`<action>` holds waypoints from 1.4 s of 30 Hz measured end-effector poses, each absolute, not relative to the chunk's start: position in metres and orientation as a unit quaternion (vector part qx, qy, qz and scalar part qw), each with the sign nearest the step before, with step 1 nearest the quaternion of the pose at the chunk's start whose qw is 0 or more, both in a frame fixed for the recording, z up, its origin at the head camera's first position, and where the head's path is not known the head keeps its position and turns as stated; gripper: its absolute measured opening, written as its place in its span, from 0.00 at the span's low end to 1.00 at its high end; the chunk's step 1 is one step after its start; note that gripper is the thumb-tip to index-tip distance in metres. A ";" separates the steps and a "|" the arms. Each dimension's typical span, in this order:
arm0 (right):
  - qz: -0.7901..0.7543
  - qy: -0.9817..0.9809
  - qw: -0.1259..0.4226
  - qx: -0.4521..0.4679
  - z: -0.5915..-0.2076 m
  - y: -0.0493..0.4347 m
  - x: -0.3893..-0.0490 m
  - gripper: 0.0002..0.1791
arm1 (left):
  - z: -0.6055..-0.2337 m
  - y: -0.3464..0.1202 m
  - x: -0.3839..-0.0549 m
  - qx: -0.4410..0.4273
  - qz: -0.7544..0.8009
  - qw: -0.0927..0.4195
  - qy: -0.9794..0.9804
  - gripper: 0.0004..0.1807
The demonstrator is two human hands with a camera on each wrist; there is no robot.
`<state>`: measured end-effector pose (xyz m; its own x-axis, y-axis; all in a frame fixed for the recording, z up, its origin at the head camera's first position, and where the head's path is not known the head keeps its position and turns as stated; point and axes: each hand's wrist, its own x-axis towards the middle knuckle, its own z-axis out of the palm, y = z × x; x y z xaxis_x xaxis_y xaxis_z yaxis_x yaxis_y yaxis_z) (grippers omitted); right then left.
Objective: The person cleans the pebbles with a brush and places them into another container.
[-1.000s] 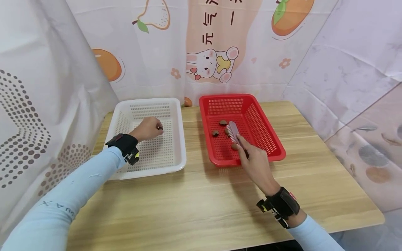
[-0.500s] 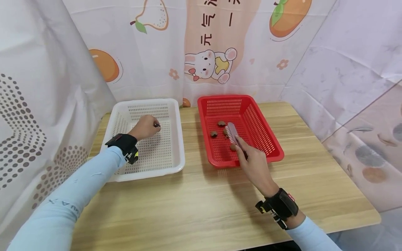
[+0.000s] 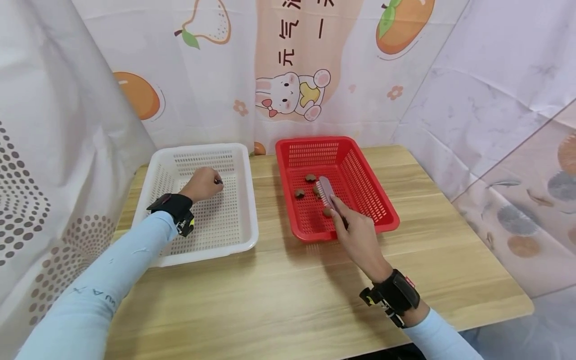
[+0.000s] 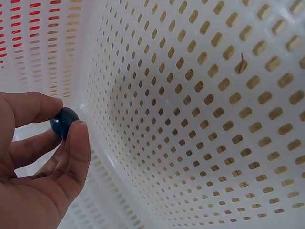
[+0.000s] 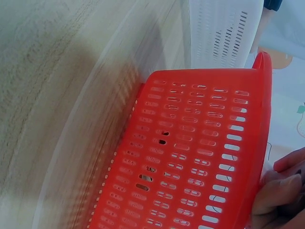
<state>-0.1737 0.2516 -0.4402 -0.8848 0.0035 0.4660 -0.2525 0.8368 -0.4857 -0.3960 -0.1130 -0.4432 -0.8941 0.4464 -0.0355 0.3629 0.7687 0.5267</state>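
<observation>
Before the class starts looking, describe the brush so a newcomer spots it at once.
On the table, find the red basket right of the white basket. The right hand at its near rim holds the brush, long and mauve with pale bristles, unlike the small brown lumps beside it.

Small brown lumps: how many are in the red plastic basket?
4: back lump, leftmost lump, middle lump by the purple bristled brush, front lump by the right hand. Others may be hidden.
</observation>
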 end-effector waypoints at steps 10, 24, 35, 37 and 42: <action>0.282 -0.928 0.235 0.068 -0.439 0.251 -0.172 0.23 | -0.446 -0.103 -0.401 0.222 0.247 0.079 0.940 0.07; 0.283 -0.926 0.240 0.067 -0.439 0.249 -0.172 0.23 | -0.456 -0.097 -0.409 0.243 0.236 0.059 0.939 0.12; 0.280 -0.929 0.234 0.064 -0.437 0.250 -0.175 0.24 | -0.459 -0.092 -0.415 0.264 0.231 0.059 0.935 0.18; 0.283 -0.928 0.236 0.064 -0.437 0.250 -0.175 0.23 | -0.461 -0.091 -0.417 0.268 0.231 0.058 0.933 0.19; 0.286 -0.928 0.232 0.057 -0.438 0.249 -0.174 0.24 | -0.471 -0.088 -0.420 0.259 0.211 0.078 0.939 0.16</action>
